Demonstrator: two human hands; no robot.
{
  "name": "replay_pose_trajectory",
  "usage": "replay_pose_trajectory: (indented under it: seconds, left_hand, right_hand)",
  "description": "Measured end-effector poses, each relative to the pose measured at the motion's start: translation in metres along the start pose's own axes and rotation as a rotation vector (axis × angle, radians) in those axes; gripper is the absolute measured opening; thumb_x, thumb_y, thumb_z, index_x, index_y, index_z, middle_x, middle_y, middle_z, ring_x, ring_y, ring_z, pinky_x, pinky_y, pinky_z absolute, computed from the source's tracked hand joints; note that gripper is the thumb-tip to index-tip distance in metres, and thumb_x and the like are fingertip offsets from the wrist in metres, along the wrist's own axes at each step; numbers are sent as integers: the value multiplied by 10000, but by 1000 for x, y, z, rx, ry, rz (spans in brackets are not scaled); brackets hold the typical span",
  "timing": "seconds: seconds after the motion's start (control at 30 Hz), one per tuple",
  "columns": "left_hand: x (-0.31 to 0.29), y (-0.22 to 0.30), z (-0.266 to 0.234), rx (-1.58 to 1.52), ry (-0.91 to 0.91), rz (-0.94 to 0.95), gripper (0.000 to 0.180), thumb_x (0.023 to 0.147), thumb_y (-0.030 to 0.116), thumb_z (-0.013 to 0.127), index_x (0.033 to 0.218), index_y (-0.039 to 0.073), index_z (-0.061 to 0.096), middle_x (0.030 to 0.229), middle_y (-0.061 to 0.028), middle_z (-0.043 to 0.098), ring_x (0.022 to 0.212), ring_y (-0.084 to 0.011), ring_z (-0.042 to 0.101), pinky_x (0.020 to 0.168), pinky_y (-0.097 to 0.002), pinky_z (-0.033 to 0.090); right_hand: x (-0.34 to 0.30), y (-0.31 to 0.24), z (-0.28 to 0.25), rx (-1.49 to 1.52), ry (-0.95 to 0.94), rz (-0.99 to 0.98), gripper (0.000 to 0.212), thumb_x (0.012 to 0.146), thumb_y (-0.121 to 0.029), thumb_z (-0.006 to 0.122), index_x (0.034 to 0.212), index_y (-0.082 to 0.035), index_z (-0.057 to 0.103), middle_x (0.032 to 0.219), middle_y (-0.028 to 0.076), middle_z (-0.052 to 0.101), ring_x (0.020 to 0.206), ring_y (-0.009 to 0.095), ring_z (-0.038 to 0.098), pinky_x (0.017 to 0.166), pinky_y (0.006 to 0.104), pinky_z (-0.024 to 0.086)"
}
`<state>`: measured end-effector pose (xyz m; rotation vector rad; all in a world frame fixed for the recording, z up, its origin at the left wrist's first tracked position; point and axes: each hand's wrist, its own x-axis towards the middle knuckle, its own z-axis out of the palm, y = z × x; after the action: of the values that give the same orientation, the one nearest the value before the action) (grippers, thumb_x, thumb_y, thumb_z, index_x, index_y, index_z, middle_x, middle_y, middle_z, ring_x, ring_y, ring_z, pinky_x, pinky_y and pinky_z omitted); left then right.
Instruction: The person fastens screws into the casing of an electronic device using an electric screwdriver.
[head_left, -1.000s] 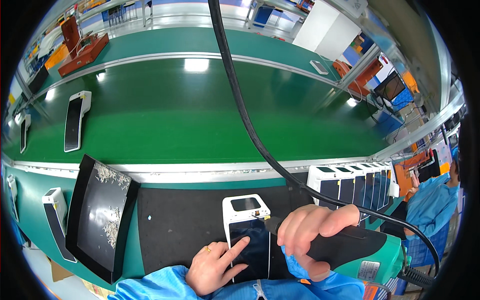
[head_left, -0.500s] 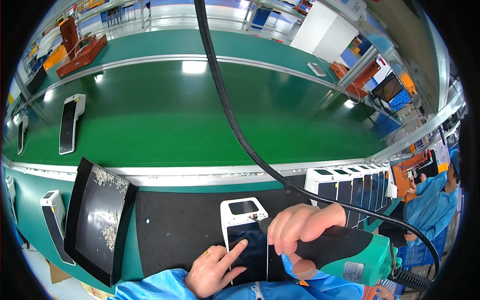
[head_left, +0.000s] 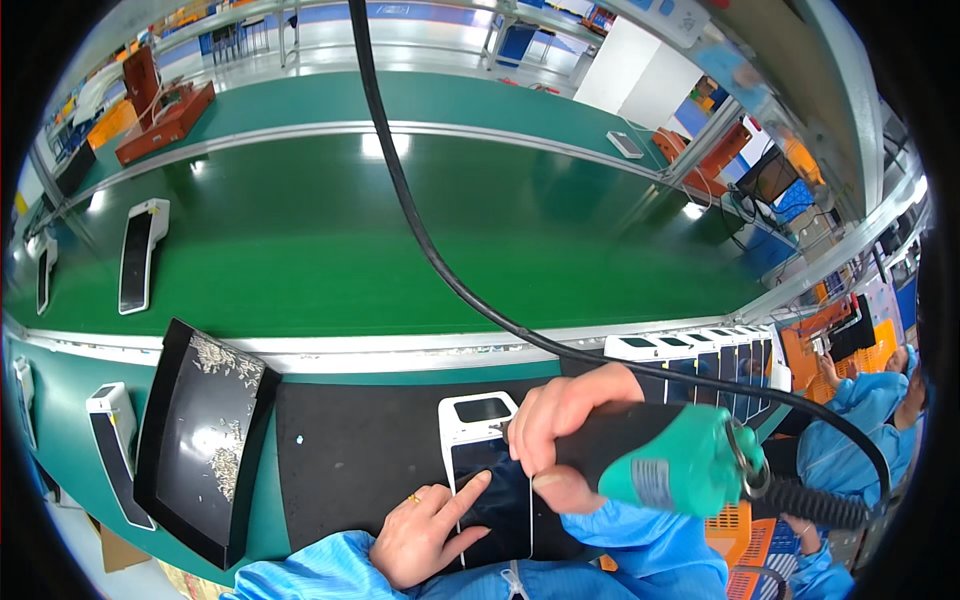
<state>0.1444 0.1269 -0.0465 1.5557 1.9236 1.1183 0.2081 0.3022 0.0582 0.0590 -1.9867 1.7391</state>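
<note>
A white handheld payment terminal (head_left: 465,432) with a long dark screen lies face up on a black mat (head_left: 345,450), in front of me. My left hand (head_left: 420,540) rests on its screen, index finger stretched out and fingers apart. My right hand (head_left: 570,420) is wrapped round a green and black electric screwdriver (head_left: 675,460), its front end at the terminal's upper right part. My fingers hide the bit. A coiled cord (head_left: 815,503) comes off the screwdriver's back end.
Left of the mat stands a black tray (head_left: 257,440) with loose small screws. Several similar terminals (head_left: 700,365) stand in a row at right; others lie left and on the green belt (head_left: 400,270). A black cable (head_left: 440,262) crosses above. Co-workers in blue (head_left: 850,430) sit at right.
My right hand has tilted the screwdriver, its back end swinging up and to the left. The bit, visible before at the terminal, is now hidden. My left hand stays on the screen.
</note>
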Motion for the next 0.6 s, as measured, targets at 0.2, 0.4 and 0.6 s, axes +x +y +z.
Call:
replay_pose_trajectory:
  seconds: [0.2, 0.4, 0.6]
  left_hand:
    - [-20, 1, -104, 361, 484, -245, 359, 615, -6, 653, 965, 25, 578, 699, -79, 466, 553, -176, 472, 498, -277, 398]
    - [-78, -68, -183, 595, -2, -629, 229, 562, 46, 696, 749, 57, 564, 717, -94, 539, 668, -265, 551, 604, -363, 447]
    - [-80, -76, -166, 601, -22, -464, 146, 579, -5, 654, 681, 32, 556, 677, -109, 530, 674, -284, 547, 619, -358, 451]
  right_hand:
    - [-23, -9, -2, 367, 197, -184, 465, 670, -145, 725, 963, -53, 376, 656, 63, 500, 535, 171, 499, 529, 324, 450]
    - [-29, -15, -12, 507, 71, -195, 484, 659, -37, 725, 1004, -33, 386, 695, 87, 516, 607, 178, 522, 591, 345, 467]
    - [-22, -18, -3, 337, 210, -160, 471, 740, -325, 684, 927, -78, 330, 605, 32, 489, 467, 150, 500, 450, 290, 448]
